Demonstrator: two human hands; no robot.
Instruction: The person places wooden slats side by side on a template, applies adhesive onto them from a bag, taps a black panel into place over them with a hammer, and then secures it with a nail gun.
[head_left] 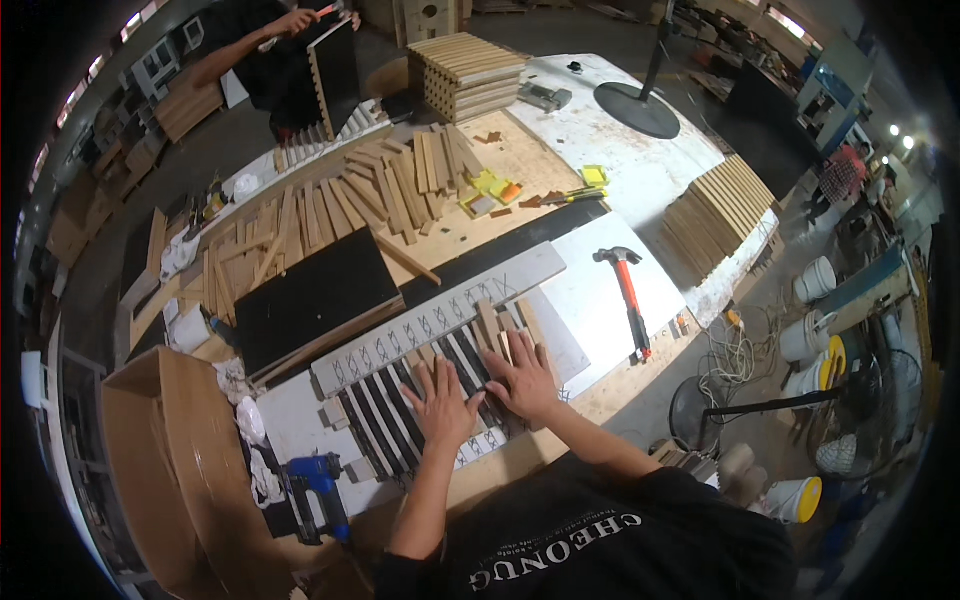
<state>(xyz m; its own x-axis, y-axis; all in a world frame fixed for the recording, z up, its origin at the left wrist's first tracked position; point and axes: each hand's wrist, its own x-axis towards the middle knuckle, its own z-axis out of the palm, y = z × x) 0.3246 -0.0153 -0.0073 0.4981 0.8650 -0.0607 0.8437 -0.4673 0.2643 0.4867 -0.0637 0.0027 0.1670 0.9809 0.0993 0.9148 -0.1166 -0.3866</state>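
My left hand (441,408) lies flat with its fingers stretched over a row of narrow slats. Beside it, my right hand (523,380) rests palm down on the slats farther right, fingers spread. Several dark slats (386,424) stand side by side in the row, and pale wooden strips (488,322) show above and around my fingers. A pale board with pencilled crosses (430,322) runs along their far ends. Part of the row is hidden under my hands. Neither hand grips anything.
A hammer (627,292) with an orange handle lies to the right. At the left are a blue nail gun (318,492), a cardboard box (185,470) and a black panel (318,290). Loose wooden strips (385,190) lie beyond. Slatted stacks (722,212) stand right. Another person's hand (293,22) works far left.
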